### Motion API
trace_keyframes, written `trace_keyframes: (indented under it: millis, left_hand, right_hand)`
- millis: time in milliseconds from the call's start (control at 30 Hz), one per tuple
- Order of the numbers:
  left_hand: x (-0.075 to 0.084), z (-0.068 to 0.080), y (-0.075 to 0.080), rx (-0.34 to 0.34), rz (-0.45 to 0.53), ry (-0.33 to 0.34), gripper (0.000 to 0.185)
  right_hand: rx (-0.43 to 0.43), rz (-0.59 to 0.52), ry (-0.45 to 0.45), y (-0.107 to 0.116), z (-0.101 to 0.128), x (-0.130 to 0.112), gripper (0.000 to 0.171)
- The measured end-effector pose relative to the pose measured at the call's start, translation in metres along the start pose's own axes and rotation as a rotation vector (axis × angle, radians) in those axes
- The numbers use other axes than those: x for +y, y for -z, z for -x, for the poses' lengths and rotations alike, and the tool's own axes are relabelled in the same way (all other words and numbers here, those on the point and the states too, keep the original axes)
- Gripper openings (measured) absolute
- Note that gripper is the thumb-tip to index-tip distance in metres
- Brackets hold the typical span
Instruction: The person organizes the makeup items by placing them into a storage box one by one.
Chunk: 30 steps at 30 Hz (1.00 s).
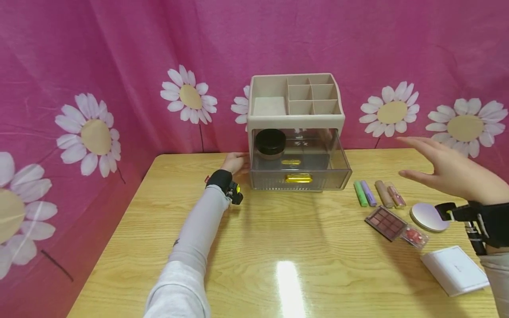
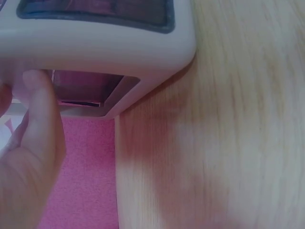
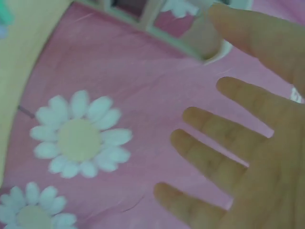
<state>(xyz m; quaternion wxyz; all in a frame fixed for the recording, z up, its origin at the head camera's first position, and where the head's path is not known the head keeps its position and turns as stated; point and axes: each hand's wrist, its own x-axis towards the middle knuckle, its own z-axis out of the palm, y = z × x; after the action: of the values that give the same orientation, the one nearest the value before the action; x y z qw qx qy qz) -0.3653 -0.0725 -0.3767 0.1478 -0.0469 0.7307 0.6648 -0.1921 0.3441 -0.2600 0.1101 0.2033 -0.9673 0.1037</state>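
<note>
The left hand (image 1: 235, 162) rests straight fingers against the organizer (image 1: 296, 115) by the table's (image 1: 254, 247) far edge; the right hand (image 1: 453, 172) hovers, fingers spread. Rigid, light, probably slides; hold its sides.

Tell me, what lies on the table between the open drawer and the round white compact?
In the head view, four makeup sticks lie between the drawer and the compact: green, purple, brown and a pinkish tube.

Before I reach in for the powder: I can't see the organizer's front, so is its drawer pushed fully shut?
No, the drawer is pulled out past the organizer frame, with the black-lidded jar inside.
</note>
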Motion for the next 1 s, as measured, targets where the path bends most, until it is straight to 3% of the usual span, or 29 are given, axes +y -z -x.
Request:
trace_keyframes:
  millis: [100,367,533,600,767,933,1000]
  left_hand:
    - [0.014,0.023,-0.004,-0.009,-0.001,0.003,0.042]
    - [0.014,0.023,-0.002,-0.02,-0.008,-0.013,0.045]
    - [0.0,0.0,0.0,-0.013,0.003,-0.03,0.043]
    - [-0.02,-0.033,0.008,-0.029,0.014,-0.068,0.042]
    - [-0.034,-0.064,0.012,-0.027,0.0,-0.083,0.041]
    - [-0.001,-0.009,0.0,-0.002,-0.006,-0.033,0.04]
    - [0.002,-0.005,0.0,-0.005,0.013,-0.037,0.04]
  right_hand:
    - [-0.023,0.031,-0.049,-0.01,0.014,0.014,0.072]
    - [-0.145,0.055,-0.151,-0.044,0.053,0.044,0.078]
    - [-0.253,0.023,-0.204,-0.062,0.075,0.05,0.081]
    - [-0.292,0.005,-0.22,-0.068,0.083,0.053,0.081]
    - [-0.398,-0.053,-0.283,-0.079,0.098,0.057,0.085]
    - [-0.496,-0.133,-0.342,-0.089,0.106,0.057,0.086]
    - [-0.521,-0.163,-0.359,-0.093,0.109,0.057,0.085]
